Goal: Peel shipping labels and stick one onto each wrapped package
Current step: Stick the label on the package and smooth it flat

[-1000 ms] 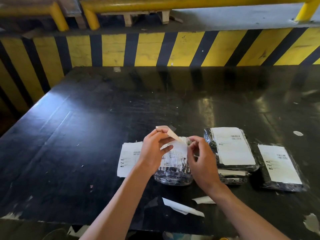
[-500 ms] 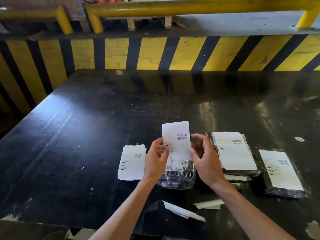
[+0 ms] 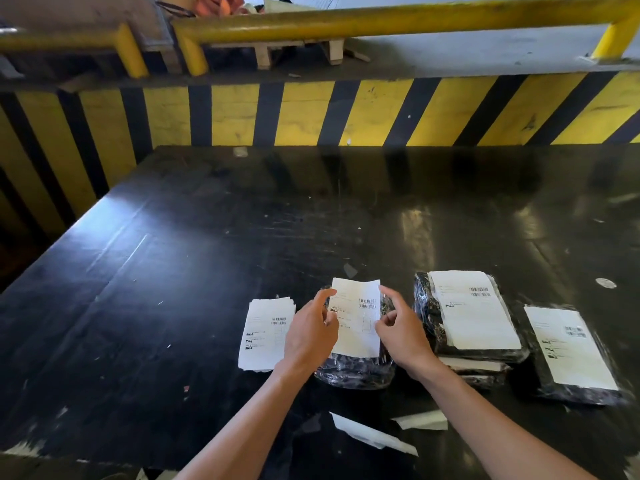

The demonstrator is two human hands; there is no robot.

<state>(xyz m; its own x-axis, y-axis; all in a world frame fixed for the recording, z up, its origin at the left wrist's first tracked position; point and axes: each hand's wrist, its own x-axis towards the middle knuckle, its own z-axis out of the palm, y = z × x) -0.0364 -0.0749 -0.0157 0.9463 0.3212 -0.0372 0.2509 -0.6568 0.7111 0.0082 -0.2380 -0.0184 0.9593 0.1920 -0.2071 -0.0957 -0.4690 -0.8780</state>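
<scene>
A white shipping label (image 3: 356, 317) lies on top of a black wrapped package (image 3: 353, 374) near the table's front edge. My left hand (image 3: 308, 337) rests at the label's left side, index finger on its top left corner. My right hand (image 3: 403, 334) is at the right side, index finger on the top right corner. Both hands have their fingers spread and press rather than pinch. A stack of unpeeled labels (image 3: 265, 334) lies just left of my left hand. To the right, a labelled package (image 3: 474, 313) tops a small pile, and another labelled package (image 3: 571, 348) lies beyond it.
The black table (image 3: 173, 271) stretches far and left. Two peeled backing strips (image 3: 370, 434) (image 3: 422, 420) lie near the front edge between my forearms. A yellow-and-black striped wall (image 3: 311, 112) with a yellow rail (image 3: 381, 19) borders the far side.
The label was being peeled from its backing, then held upright above the package; now it is laid flat on the package and my fingers have slid out to its top corners.
</scene>
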